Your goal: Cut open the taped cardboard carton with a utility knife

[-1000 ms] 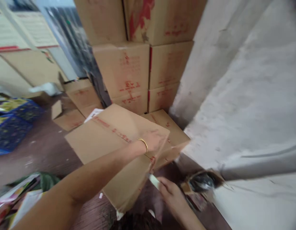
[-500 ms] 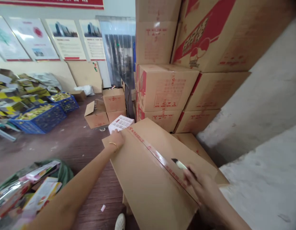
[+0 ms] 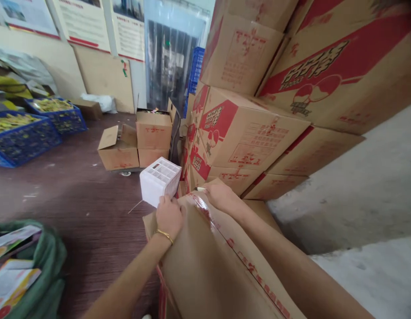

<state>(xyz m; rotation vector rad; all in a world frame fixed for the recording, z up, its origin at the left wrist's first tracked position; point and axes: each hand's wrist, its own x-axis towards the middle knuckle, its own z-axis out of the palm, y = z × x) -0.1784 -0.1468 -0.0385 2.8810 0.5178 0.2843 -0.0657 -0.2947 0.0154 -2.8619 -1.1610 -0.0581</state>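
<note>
Brings right hand (image 3: 222, 197) from mid-span to the far end of the carton (image 3: 205, 270) below, setting the pinched cutter (image 3: 200, 189) by the tape (image 3: 202, 206). Rests left hand (image 3: 170, 216) on the far edge, hard to say whether gripping.

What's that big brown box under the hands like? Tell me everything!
The box looks like brown cardboard, its buckled top seamed with shiny, red-printed tape. Stacked cartons rise behind it; its near end is out of view. The left hand rests on its far end; the right hand there holds a pale tool.
</note>
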